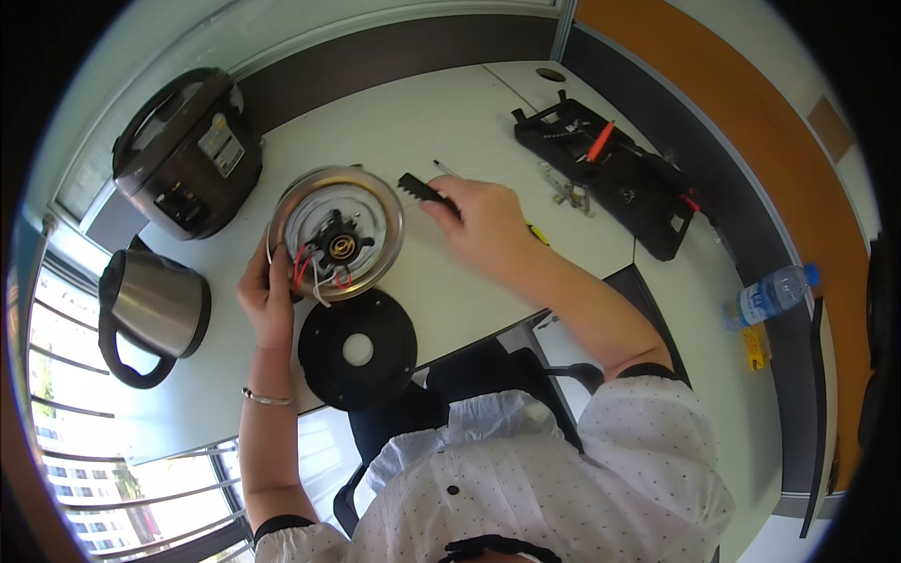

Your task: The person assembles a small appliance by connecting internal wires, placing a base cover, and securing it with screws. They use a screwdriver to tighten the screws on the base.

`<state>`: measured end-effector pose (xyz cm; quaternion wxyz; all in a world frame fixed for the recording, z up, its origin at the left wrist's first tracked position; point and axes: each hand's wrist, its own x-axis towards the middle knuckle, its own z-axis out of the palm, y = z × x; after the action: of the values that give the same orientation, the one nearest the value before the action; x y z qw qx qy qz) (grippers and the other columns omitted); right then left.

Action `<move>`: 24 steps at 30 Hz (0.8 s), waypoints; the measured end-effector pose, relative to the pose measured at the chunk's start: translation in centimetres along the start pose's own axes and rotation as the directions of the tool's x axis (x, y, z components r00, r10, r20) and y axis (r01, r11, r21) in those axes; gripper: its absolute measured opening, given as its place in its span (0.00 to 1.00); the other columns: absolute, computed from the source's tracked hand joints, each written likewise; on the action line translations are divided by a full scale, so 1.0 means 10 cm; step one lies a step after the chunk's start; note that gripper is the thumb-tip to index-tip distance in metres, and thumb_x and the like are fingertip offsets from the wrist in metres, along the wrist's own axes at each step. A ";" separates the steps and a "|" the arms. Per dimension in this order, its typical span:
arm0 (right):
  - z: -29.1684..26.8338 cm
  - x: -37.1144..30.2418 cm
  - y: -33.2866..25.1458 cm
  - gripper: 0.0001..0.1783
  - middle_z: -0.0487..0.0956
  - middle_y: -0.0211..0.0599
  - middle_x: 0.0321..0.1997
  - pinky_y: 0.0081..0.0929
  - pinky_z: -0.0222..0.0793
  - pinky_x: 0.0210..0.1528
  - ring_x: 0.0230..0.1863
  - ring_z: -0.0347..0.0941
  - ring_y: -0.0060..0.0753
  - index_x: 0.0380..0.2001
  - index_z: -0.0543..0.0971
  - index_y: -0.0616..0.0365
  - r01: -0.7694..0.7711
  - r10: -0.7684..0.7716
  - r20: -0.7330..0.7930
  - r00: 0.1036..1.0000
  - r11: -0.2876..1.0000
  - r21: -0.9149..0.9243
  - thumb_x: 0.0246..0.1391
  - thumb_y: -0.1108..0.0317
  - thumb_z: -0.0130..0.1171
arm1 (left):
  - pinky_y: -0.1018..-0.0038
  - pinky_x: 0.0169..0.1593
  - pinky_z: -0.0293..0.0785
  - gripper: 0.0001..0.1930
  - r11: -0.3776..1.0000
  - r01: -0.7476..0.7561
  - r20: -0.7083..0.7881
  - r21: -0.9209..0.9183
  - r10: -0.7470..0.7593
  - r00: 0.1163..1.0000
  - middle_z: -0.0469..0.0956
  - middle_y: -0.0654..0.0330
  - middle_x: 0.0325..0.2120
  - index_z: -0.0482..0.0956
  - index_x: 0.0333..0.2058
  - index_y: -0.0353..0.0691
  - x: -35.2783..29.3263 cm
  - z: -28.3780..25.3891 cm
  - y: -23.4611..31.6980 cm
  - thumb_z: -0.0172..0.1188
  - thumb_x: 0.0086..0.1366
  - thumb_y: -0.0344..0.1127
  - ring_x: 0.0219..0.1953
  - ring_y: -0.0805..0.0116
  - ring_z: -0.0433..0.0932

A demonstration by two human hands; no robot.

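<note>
My left hand (267, 286) grips the rim of an upturned metal electric kettle (393, 220), fingers partly hidden beneath and behind it. Its exposed underside has a black round connector (340, 246) with a coppery centre, plus red and white wires. To the right of the kettle, my right hand (483, 220) is closed around a small black brush (420, 189), bristles toward the kettle but apart from it. A black disc-shaped base cover (380, 368) with a central hole lies at the table's near edge, just below the kettle. A screwdriver (538, 235) lies partly hidden under my right hand.
A dark rice cooker (192, 155) and a steel kettle with black handle (155, 305) stand at the left. An open black tool case (629, 188) with a red screwdriver (601, 141) lies far right, small metal parts (568, 192) beside it. A water bottle (774, 296) is farther right.
</note>
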<state>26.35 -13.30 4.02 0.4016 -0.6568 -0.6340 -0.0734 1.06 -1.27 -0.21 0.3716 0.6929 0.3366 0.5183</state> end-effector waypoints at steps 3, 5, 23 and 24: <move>-0.19 0.11 0.40 0.13 0.78 0.44 0.23 0.32 0.69 0.27 0.23 0.76 0.41 0.35 0.78 0.60 -0.171 0.168 -0.045 0.985 0.982 -0.076 0.49 0.64 0.61 | 0.83 0.37 0.68 0.18 1.000 0.000 -0.024 0.026 0.001 1.000 0.77 0.63 0.31 0.73 0.50 0.29 0.00 -0.03 -0.05 0.53 0.64 0.32 0.31 0.81 0.69; -0.35 0.19 0.80 0.15 0.80 0.44 0.26 0.30 0.70 0.29 0.24 0.76 0.38 0.37 0.78 0.62 -0.287 0.282 -0.082 0.956 0.956 -0.057 0.49 0.64 0.62 | 0.82 0.38 0.68 0.18 1.000 -0.002 -0.017 0.027 0.002 1.000 0.77 0.63 0.31 0.73 0.50 0.29 0.01 -0.04 -0.10 0.53 0.64 0.32 0.32 0.80 0.70; -1.04 0.37 2.93 0.10 0.78 0.44 0.17 0.23 0.75 0.21 0.17 0.78 0.36 0.24 0.78 0.68 -0.889 0.886 -0.215 0.410 0.441 0.122 0.51 0.76 0.49 | 0.83 0.36 0.67 0.18 0.999 -0.027 -0.026 0.037 0.028 0.999 0.75 0.65 0.28 0.72 0.51 0.29 0.03 0.00 -0.11 0.53 0.63 0.32 0.30 0.81 0.68; -1.01 0.38 2.90 0.09 0.78 0.45 0.17 0.24 0.75 0.21 0.17 0.78 0.36 0.23 0.78 0.68 -0.878 0.873 -0.230 0.431 0.464 0.119 0.51 0.76 0.49 | 0.83 0.36 0.67 0.18 0.999 -0.027 -0.029 0.043 0.028 0.999 0.75 0.65 0.28 0.72 0.51 0.29 0.03 -0.01 -0.12 0.53 0.63 0.32 0.30 0.81 0.68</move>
<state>57.06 -12.95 0.52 0.4540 -0.8777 -0.1434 0.0540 0.97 -0.46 -1.08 0.3443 0.6975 0.3436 0.5262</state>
